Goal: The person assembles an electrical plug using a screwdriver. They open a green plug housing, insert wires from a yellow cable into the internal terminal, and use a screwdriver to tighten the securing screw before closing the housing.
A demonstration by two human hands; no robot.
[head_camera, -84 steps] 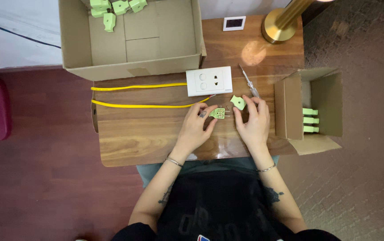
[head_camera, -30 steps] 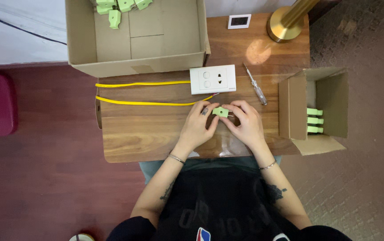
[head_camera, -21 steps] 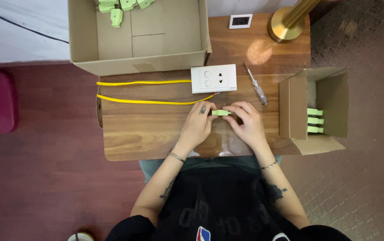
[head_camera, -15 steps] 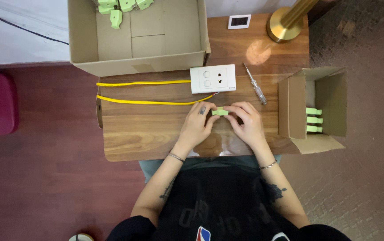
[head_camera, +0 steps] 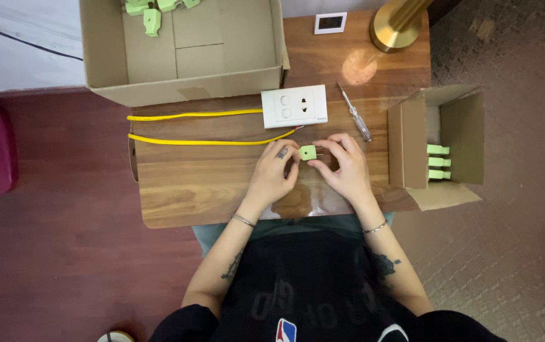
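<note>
Wooden tabletop (head_camera: 209,183) carries the work: both hands, left hand (head_camera: 272,174) and right hand (head_camera: 342,168), pinch one small green plug (head_camera: 307,152) shut between their fingertips. Beyond the grip lie a white socket plate (head_camera: 294,106) with yellow wires (head_camera: 203,140) and a screwdriver (head_camera: 355,121). Three finished-looking plugs (head_camera: 438,161) sit in the small box (head_camera: 412,145) right of the grip, while loose green parts (head_camera: 152,12) wait in the big box (head_camera: 177,82) beyond, so much seems left.

Both hands' fingers (head_camera: 290,166) pinching green plug (head_camera: 307,152)

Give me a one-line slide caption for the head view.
Both hands, left hand and right hand, hold a small green plug over a wooden table, beside a white socket plate.
</note>
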